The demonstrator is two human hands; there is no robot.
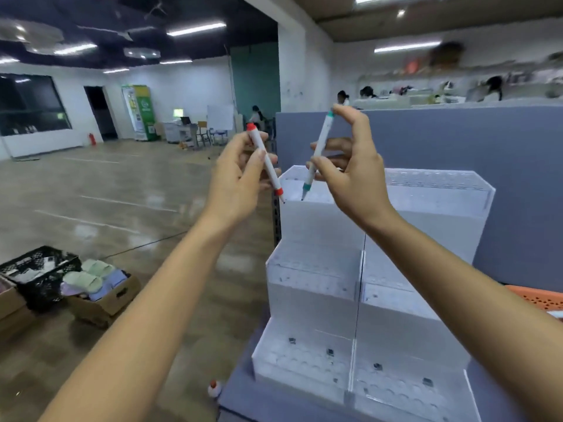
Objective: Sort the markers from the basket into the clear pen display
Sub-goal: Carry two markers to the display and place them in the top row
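Note:
My left hand pinches a white marker with red ends, tip down, just left of the top tier of the clear pen display. My right hand pinches a white marker with teal ends, its tip hovering over the top-left corner of the display. The display is a stepped clear acrylic stand with rows of round holes on each tier; I see no markers in the holes. An orange perforated basket shows only as a corner at the right edge.
A grey partition stands behind the display. The display sits on a grey surface whose left edge drops to the floor. A cardboard box of slippers and a black crate lie on the floor at left. People sit far behind.

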